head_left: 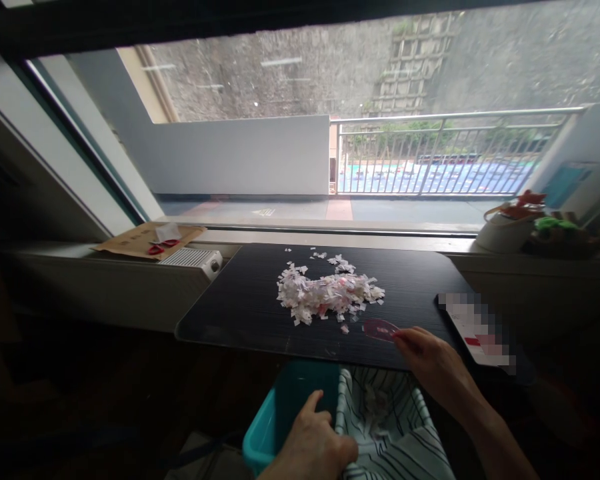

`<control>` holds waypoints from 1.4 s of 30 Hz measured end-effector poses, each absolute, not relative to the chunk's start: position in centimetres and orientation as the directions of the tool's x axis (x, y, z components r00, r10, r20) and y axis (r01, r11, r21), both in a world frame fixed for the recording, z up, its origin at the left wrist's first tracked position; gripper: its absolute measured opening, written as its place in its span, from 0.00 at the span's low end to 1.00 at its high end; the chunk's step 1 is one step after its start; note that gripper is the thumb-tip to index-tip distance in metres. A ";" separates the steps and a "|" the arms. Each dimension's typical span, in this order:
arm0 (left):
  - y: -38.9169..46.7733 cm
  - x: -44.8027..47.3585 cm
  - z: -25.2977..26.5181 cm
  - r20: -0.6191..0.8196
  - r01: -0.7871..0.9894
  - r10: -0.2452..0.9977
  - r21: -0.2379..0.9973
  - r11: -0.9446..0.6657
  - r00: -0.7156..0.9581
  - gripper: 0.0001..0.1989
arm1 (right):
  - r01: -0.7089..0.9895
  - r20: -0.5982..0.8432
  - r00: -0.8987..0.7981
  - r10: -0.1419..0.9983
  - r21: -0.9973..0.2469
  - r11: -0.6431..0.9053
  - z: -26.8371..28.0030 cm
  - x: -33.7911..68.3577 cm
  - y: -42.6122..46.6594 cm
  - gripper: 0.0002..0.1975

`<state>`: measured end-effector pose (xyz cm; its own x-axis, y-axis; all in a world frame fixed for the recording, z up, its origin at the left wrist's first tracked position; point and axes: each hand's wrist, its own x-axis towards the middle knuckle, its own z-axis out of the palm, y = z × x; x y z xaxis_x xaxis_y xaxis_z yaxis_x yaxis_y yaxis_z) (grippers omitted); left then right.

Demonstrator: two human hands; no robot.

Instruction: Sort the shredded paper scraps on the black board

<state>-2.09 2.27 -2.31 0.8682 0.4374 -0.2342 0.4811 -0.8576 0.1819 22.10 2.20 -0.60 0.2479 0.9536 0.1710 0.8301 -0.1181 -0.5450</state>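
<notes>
- On the ledge at far left I see a brown envelope [125,241], lying flat, with red-handled scissors [163,247] and a small whitish packet [167,232] on top of it.
- Just right of that is a white vented box [193,260], set against the black table [230,313] that spreads out before me, under the window.
- Below the table's near edge stands a teal bin [267,430], its mouth open toward me.
- My left hand [317,437] is over the bin's right side, the forefinger pointing out over its inside, the thumb toward the striped basket beside it. I cannot tell whether these fingers are closed on the rim between the two.
- Past that hand, on the middle of the table, a loose heap of paper scraps [325,293] lies, mostly white with some pink, a few bits strayed around it.
- The striped basket [405,433] has a cloth lining, and some pale scraps lie inside it.
- My right hand [433,357] has its thumb and fingers pinched together on the right end of a reddish see-through card [379,329], which I hold over the table's near edge, just beside the heap.
- Beyond the window runs a metal railing [440,153].
- At the table's right edge is a dark tray [445,310], its contents blurred out.
- On the ledge at far right stands a white pot [500,231], with something green [555,225] next to it.
</notes>
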 end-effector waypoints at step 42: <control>2.0 -1.5 -0.6 -0.314 0.471 0.408 0.156 -0.869 0.857 0.02 | 0.872 0.124 0.279 0.952 -0.449 -0.196 -0.1 21.5 3.0 0.13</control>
<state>-1.49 1.99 -0.59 0.8571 0.4080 -0.3145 0.4706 -0.8685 0.1558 21.51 3.00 -0.10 0.2786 0.9523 0.1242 0.8716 -0.1964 -0.4491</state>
